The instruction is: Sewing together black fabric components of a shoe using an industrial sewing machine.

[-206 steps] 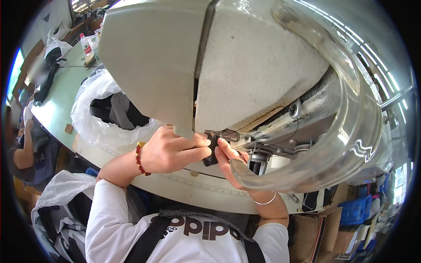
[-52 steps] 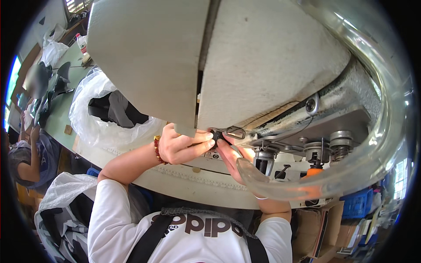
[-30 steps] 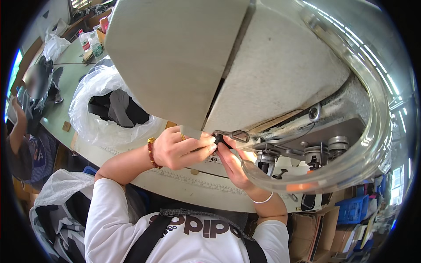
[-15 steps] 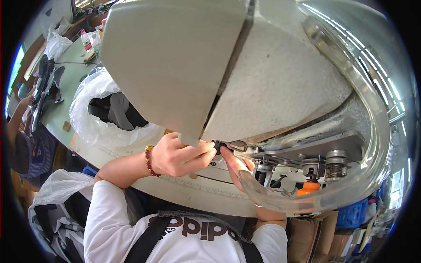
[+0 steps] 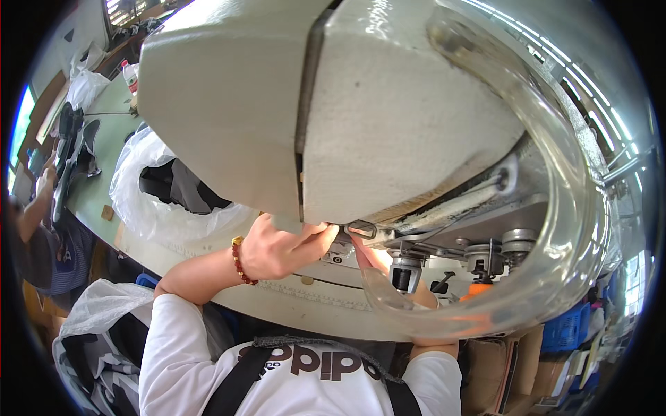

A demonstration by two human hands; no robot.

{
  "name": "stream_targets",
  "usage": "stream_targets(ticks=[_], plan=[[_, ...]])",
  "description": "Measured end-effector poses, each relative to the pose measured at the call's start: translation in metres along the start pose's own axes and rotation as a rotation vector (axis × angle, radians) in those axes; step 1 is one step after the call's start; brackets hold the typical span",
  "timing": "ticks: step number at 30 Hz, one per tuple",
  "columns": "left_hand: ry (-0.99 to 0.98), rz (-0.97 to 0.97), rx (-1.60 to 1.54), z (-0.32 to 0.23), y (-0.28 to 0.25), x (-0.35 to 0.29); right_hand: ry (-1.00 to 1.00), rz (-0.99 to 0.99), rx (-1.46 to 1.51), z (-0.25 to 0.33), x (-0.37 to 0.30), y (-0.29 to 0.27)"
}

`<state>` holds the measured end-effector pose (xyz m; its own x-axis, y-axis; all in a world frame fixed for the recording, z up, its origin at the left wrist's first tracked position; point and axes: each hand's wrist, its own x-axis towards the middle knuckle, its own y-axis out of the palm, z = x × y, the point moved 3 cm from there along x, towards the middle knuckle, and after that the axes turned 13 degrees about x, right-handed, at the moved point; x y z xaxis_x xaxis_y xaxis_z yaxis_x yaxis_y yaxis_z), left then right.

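Observation:
My left hand (image 5: 276,248), with a red and gold bead bracelet at the wrist, is closed in a pinch under the head of a sewing machine (image 5: 229,118). Between its fingertips is a small black piece (image 5: 339,233), mostly hidden by the fingers and the machine. My right hand (image 5: 377,259) comes up from the right, seen partly through a thick clear curved tube (image 5: 399,308). Its fingers reach up to the small black piece, but their tips are largely hidden. Beside them is a dark oval loop (image 5: 362,229).
Metal spools (image 5: 483,258) and an orange part (image 5: 476,290) sit right of my hands. A clear plastic bag (image 5: 128,197) with black and grey pieces lies left on the table. Another stuffed bag (image 5: 97,347) stands lower left. A person's arm (image 5: 38,201) is at far left.
The view has shifted, so the machine head appears further left. Both hands stay close together at the small black piece; my right fingers are now more hidden by the clear tube.

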<state>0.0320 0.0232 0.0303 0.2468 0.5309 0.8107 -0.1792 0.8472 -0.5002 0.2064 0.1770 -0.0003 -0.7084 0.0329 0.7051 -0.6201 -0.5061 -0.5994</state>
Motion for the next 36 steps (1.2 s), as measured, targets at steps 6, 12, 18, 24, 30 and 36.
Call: stream_targets(ticks=[6, 12, 18, 24, 30, 36], plan=[[0.034, 0.048, 0.128, -0.002, -0.005, -0.009, 0.007, 0.008, 0.008, -0.003, -0.001, -0.002], [-0.033, -0.019, -0.117, 0.002, -0.004, 0.002, 0.016, 0.022, 0.021, -0.003, 0.000, -0.002], [0.040, -0.053, -0.010, -0.002, -0.009, 0.007, 0.003, 0.035, 0.030, 0.000, 0.001, -0.005], [0.013, 0.022, 0.000, -0.009, -0.010, 0.006, 0.008, 0.050, 0.044, -0.001, -0.002, -0.009], [0.013, 0.063, 0.009, -0.003, -0.014, 0.008, 0.004, 0.086, 0.066, -0.006, -0.004, -0.009], [-0.036, 0.081, -0.044, -0.004, -0.011, 0.009, 0.013, 0.097, 0.098, -0.013, -0.003, -0.012]])
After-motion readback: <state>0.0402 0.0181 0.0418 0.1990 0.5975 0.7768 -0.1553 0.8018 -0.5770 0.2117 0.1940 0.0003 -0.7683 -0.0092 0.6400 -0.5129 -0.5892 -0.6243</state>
